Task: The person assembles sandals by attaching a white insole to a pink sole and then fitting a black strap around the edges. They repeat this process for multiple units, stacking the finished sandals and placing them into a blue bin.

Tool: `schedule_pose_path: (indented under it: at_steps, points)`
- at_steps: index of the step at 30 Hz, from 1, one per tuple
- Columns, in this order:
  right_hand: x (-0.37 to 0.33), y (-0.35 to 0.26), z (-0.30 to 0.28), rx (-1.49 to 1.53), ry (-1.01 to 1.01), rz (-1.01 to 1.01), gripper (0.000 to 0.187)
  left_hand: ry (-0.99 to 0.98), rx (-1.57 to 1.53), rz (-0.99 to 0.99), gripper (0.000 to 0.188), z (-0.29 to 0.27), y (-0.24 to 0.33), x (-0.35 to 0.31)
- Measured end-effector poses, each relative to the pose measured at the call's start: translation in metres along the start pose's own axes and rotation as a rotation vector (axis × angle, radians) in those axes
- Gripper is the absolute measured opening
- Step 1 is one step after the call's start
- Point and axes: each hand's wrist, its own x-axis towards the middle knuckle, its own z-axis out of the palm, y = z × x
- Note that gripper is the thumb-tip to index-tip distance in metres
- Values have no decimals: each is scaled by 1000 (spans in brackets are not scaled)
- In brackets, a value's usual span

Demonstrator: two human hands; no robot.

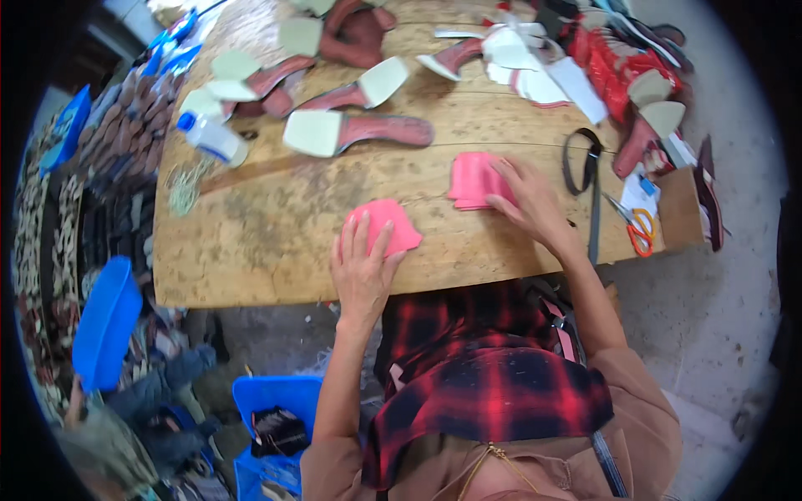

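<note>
My left hand (361,265) lies with spread fingers on a pink sheet piece (391,219) near the table's front edge. Its cut outline shows past my fingertips. To the right, my right hand (535,200) rests its outstretched fingers and thumb on the right side of a small stack of pink pieces (471,177). The stack's layers show along its near edge. Beyond both hands lies a shoe sole piece (384,131) with a pale, squared end (312,134). Whether the pink pieces are fabric or foam, I cannot tell.
On the wooden table (276,259) are a blue-capped bottle (213,140), tangled pale thread (185,188), several sole pieces, white scraps (511,52), a black strap (594,200) and orange-handled scissors (641,232). A cardboard box (681,209) stands right. Another person (104,451) is at lower left, by a blue basin (109,321).
</note>
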Motion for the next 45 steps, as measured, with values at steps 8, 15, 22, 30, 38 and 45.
schedule_pose_path:
  at_steps: [8,15,22,30,38,45]
  points:
    - [2,-65,58,77,75,-71,44,66,353,-88,43,-35,-112,0]
    - [86,-168,133,196,154,-227,44,93,358,-377,44,-81,-239,-12]
    - [98,-148,105,519,360,-176,47,381,206,-210,52,-67,-187,18]
    - [58,-83,111,384,154,-111,32,-24,191,8,53,-11,-79,66]
    - [20,34,6,1121,99,519,25,-24,108,-176,67,-12,-55,44]
    - [137,201,2,152,552,326,29,-162,96,-69,75,1,8,56]
